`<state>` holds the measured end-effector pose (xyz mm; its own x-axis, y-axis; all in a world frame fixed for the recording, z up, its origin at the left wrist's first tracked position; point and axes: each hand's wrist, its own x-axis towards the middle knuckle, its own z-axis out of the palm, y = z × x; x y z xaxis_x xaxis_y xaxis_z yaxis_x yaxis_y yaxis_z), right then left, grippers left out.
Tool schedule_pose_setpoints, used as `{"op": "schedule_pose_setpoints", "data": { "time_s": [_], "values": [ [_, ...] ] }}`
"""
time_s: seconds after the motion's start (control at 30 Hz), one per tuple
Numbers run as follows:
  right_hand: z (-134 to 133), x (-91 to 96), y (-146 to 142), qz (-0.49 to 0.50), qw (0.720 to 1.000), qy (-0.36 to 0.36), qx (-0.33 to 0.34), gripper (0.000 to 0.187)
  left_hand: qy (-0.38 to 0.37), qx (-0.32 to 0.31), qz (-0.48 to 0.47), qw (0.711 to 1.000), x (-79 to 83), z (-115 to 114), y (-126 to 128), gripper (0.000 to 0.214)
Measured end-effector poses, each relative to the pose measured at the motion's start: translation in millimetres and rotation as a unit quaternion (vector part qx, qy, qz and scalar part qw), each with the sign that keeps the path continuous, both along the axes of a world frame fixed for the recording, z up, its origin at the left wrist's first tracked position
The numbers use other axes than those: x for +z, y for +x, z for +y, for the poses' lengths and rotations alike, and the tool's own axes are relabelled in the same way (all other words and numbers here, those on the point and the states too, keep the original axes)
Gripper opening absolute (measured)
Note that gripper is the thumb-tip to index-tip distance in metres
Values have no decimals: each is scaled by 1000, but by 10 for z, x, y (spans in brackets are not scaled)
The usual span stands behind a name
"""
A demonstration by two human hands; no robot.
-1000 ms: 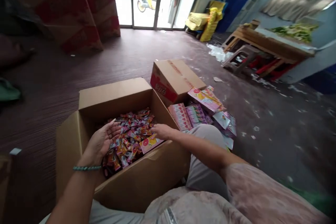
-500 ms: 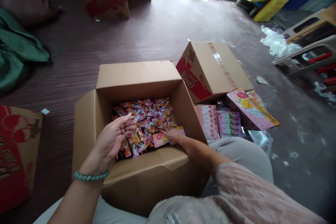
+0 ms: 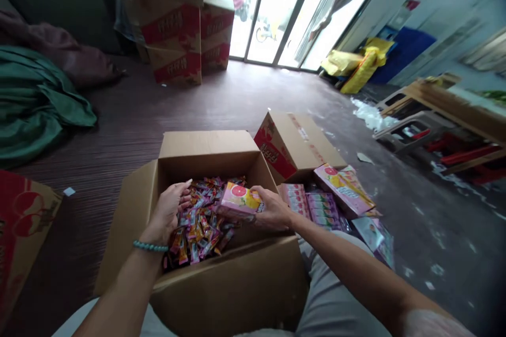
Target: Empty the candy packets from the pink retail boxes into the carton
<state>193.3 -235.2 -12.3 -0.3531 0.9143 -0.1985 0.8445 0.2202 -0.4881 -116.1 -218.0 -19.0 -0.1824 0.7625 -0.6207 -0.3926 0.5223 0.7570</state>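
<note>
An open cardboard box [image 3: 221,287] stands between my knees, filled with several small colourful candy sachets [image 3: 200,221]. My right hand [image 3: 272,209] is closed on a pink candy carton [image 3: 239,201] with a grapefruit picture, held just above the sachets near the box's right wall. My left hand [image 3: 169,209] hovers over the left part of the sachets, fingers loosely spread and slightly curled, holding nothing. A green bead bracelet [image 3: 150,246] circles that wrist.
A closed printed carton [image 3: 300,142] lies right of the box, with pink cartons [image 3: 343,184] and stacked packs [image 3: 312,202] beside it. A red carton [image 3: 19,231] is at left, green cloth [image 3: 35,100] beyond, stacked cartons [image 3: 174,26] by the glass doors.
My right hand has picked the pink carton up out of the sachets and raised it. My left hand stays over the box. The camera has tilted upward.
</note>
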Motion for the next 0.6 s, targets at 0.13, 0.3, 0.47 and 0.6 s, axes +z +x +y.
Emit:
{"op": "schedule_pose_setpoints", "data": {
  "time_s": [0.13, 0.3, 0.47, 0.6],
  "values": [
    [-119, 671, -177, 367, 914, -105, -139, 64, 44, -88, -103, 990, -24, -34, 123, 43],
    [-343, 783, -768, 591, 761, -194, -184, 45, 123, -206, -460, 855, 65, -298, 374, 69],
    [-450, 606, -1130, 587, 746, -231, -215, 55, 94, -143, -480, 860, 168, -563, 360, 61],
    [-405, 631, -1119, 575, 754, -261, -182, 53, 100, -131, -460, 873, 221, -640, 242, 58]
  ]
}}
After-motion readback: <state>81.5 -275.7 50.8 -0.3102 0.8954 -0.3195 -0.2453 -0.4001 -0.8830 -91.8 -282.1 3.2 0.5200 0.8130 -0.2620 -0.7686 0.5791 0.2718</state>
